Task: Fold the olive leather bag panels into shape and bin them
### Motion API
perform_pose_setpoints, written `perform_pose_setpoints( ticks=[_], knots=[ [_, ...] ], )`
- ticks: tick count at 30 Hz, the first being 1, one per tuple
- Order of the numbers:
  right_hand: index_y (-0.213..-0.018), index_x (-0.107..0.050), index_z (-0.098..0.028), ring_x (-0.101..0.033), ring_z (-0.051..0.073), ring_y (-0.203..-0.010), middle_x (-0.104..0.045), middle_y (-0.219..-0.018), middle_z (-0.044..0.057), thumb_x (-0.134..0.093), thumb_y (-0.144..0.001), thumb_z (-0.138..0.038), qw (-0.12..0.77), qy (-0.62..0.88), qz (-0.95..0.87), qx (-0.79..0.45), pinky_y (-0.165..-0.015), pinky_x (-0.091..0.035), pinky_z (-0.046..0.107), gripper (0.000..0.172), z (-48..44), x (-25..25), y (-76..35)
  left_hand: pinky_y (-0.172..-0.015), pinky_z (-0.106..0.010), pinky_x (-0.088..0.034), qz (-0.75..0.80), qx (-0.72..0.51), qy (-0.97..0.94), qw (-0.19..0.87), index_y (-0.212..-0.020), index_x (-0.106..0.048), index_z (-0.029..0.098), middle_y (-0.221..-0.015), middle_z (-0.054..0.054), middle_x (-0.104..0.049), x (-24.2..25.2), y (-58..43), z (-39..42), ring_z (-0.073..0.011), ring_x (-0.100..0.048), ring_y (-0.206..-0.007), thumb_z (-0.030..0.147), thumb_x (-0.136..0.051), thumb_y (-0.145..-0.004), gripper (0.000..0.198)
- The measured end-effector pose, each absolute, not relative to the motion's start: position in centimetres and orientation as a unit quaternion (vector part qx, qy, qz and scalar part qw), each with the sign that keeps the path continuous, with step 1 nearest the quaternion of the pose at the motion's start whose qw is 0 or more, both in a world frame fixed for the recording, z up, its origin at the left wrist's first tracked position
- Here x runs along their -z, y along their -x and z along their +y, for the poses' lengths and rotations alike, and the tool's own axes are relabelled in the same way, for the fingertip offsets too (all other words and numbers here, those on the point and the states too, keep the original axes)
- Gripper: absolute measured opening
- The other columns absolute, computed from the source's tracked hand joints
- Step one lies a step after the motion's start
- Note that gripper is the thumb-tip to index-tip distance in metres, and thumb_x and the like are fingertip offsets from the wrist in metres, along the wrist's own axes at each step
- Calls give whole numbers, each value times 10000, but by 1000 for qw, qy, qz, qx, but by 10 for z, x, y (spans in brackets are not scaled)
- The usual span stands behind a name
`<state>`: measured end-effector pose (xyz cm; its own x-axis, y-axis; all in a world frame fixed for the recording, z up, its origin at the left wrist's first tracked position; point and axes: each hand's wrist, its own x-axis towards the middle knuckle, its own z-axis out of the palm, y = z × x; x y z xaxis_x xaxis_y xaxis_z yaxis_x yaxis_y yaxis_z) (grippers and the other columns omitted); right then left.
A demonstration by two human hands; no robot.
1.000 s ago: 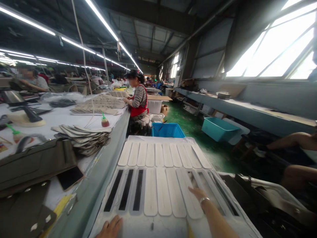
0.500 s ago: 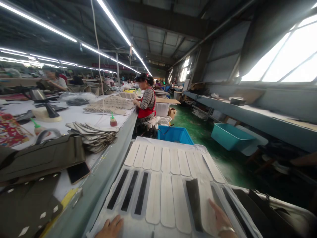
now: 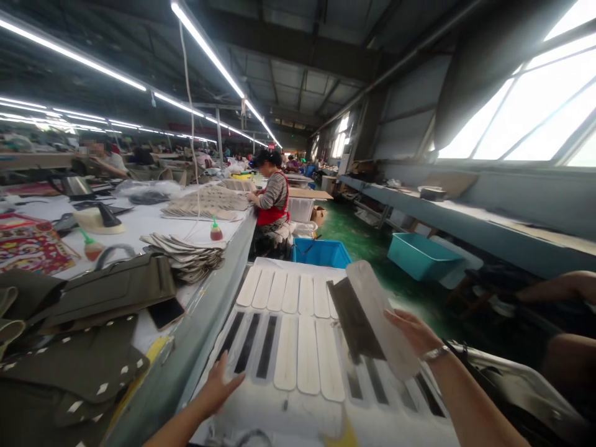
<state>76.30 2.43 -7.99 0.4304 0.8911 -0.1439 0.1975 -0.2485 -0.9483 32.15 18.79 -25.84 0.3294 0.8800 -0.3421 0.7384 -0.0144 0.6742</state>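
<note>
My right hand (image 3: 412, 330), with a bracelet at the wrist, grips a pale strip with rounded ends (image 3: 378, 316) by its right edge. This strip is tilted above the table, with a dark olive flat piece (image 3: 351, 320) against its left side; whether that piece is attached I cannot tell. Fingers spread, my left hand (image 3: 218, 383) is over the near-left part of the white-covered table (image 3: 261, 403), close to a pale strip with a dark band (image 3: 245, 344). Whitish rounded strips (image 3: 307, 357) lie in two rows between my hands. Several more dark-banded strips (image 3: 374, 380) show below the lifted one.
The long workbench (image 3: 233, 248) on the left bears an olive bag (image 3: 116, 292), stacked pieces (image 3: 186, 257) and a red-filled bottle (image 3: 215, 230). A person in a red apron (image 3: 274, 192) works beyond a blue bin (image 3: 321, 253). A teal tub (image 3: 421, 256) stands right; a person's knee and arm (image 3: 563, 292) show.
My right hand has lifted the pale strip and the dark piece up from the table, uncovering banded strips. My left hand has moved forward slightly with its fingers spreading. The view has shifted a little.
</note>
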Motion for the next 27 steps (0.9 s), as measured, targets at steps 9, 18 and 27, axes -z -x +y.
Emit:
perform_pose_setpoints(
  ticks=[9, 18, 27],
  knots=[
    [-1177, -525, -135, -629, 211, -779, -652, -961, 103, -680, -652, -505, 375, 507, -516, -580, -641, -503, 281, 661, 12, 25, -604, -881, -311, -425, 193, -154, -897, 366, -1181, -538, 154, -1076, -71, -612, 19, -339, 146, -234, -553, -1007, 526, -615, -699, 614],
    [-1431, -112, -206, -420, 359, -1194, -344, -1388, 172, -578, -665, -640, 348, 565, -696, -273, -949, -377, 537, 996, -33, 20, -536, -484, -217, -301, 359, -79, -912, 181, -657, -611, 129, -504, 14, -484, -30, -268, 86, -114, -453, -503, 509, -502, -776, 413],
    [-1423, -97, -100, -304, 293, -1288, -281, -1422, 174, -503, -765, -281, 212, 617, -753, -89, -1064, -302, 463, 794, -50, 54, -475, -690, -221, -416, 237, -42, -953, 186, -920, -594, 180, -849, -15, -633, -12, -236, 57, -165, -582, -783, 291, -619, -717, 233]
  ],
)
